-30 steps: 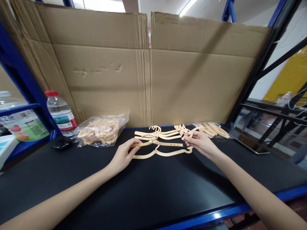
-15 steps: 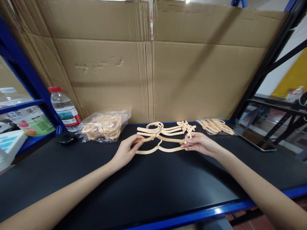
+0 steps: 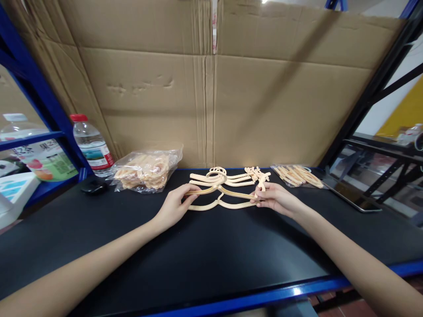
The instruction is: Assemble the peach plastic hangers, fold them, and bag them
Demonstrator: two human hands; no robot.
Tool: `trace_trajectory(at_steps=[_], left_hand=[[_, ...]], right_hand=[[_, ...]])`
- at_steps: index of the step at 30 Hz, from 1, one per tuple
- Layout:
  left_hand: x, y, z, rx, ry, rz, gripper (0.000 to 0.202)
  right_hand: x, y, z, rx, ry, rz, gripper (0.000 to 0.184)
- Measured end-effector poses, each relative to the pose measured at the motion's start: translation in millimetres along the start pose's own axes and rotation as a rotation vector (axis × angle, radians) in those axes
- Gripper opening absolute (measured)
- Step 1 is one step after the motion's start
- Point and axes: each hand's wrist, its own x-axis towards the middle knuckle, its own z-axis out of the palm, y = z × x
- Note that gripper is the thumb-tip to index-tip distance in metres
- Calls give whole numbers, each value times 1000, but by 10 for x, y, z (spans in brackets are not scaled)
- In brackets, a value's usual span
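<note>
Several small cream plastic hangers (image 3: 221, 180) lie stacked at the middle of a black tabletop (image 3: 211, 255). My left hand (image 3: 174, 205) pinches the left arm of one hanger (image 3: 220, 191), lifted a little above another hanger (image 3: 224, 204) that lies flat. My right hand (image 3: 276, 198) is closed on the right end of that lifted hanger and also holds a short cream piece (image 3: 262, 181) upright between its fingers. A few small cream clips (image 3: 254, 172) lie just behind my right hand.
A clear bag of cream parts (image 3: 145, 171) lies at the left, beside a water bottle (image 3: 91, 147) and a black mouse (image 3: 93, 187). A second bag of cream pieces (image 3: 297, 175) and a tablet (image 3: 350, 193) lie at the right. A cardboard wall (image 3: 211, 88) stands behind.
My right hand has come down from the pile onto the right end of the hanger that my left hand holds. The camera has tilted down slightly.
</note>
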Motion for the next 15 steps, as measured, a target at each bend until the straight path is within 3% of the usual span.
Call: trace_trajectory(at_steps=[5, 15], left_hand=[[-3, -16, 10, 14, -1, -12, 14], [-7, 4, 10, 19, -19, -33, 16]], right_hand=[[10, 46, 11, -20, 34, -101, 30], [39, 118, 88, -63, 221, -261, 37]])
